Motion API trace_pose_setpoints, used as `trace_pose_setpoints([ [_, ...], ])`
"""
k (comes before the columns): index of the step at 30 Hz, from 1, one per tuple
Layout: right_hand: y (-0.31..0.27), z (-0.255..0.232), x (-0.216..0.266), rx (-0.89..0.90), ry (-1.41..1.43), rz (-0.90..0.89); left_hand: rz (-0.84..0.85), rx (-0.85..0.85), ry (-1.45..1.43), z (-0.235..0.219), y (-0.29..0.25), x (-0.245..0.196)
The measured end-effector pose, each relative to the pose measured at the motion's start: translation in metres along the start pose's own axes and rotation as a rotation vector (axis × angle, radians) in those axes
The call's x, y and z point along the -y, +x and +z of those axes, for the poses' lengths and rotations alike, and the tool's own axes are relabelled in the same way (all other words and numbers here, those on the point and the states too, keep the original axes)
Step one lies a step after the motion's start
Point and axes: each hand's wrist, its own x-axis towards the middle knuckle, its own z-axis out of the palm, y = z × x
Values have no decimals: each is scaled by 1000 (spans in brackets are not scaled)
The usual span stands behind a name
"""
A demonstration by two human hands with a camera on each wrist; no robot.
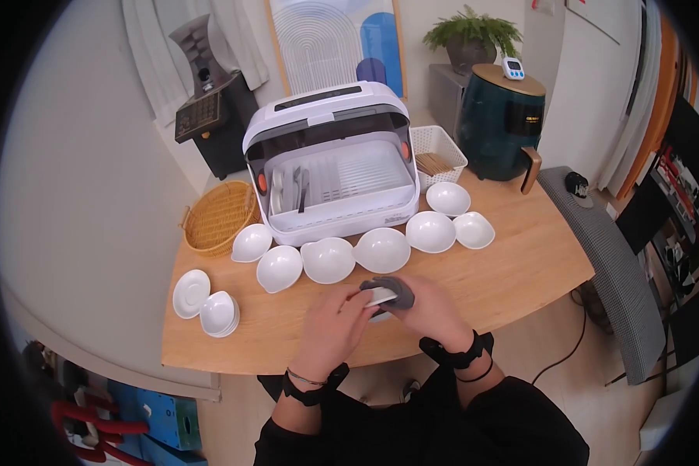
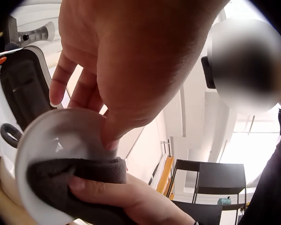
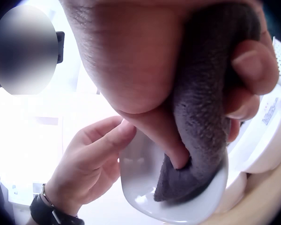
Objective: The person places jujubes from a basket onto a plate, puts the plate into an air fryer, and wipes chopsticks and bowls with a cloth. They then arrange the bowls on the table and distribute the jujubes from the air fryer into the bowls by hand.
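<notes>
Above the near side of the table (image 1: 512, 272), the left hand (image 1: 334, 322) pinches a white dish (image 3: 143, 171); the right hand (image 1: 433, 311) grips a gray cloth (image 3: 199, 112) inside it. The far dish box (image 1: 349, 215) holds utensils (image 1: 303, 190).

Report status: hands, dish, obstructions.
Left hand pinches dish. Right hand grips cloth, pressed inside dish. No obstruction seen; bowls beyond hands.

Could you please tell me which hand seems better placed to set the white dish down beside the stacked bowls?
Probably the left hand: it grips the white dish by the rim and is nearer the stacked bowls, while the right hand is occupied with the gray cloth.
</notes>
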Motion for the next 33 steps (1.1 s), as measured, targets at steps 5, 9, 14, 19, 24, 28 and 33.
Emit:
trace_pose_setpoints([
  [5, 1, -4, 5, -43, -105, 34, 24, -6, 103, 2, -3, -2],
  [9, -1, 9, 3, -3, -120, -82, 150, 41, 24, 11, 4, -6],
  [14, 0, -6, 2, -86, 42, -38, 27, -96, -65, 9, -6, 12],
  [19, 0, -8, 3, -57, -80, 46, -42, -82, 27, 12, -12, 8],
  [24, -1, 15, 0, 26, -56, -143, 189, -18, -70, 12, 5, -1],
  [28, 2, -2, 2, -61, 126, -76, 11, -114, -89, -4, -3, 9],
  [33, 2, -4, 3, -105, 32, 22, 47, -89, 97, -2, -6, 7],
])
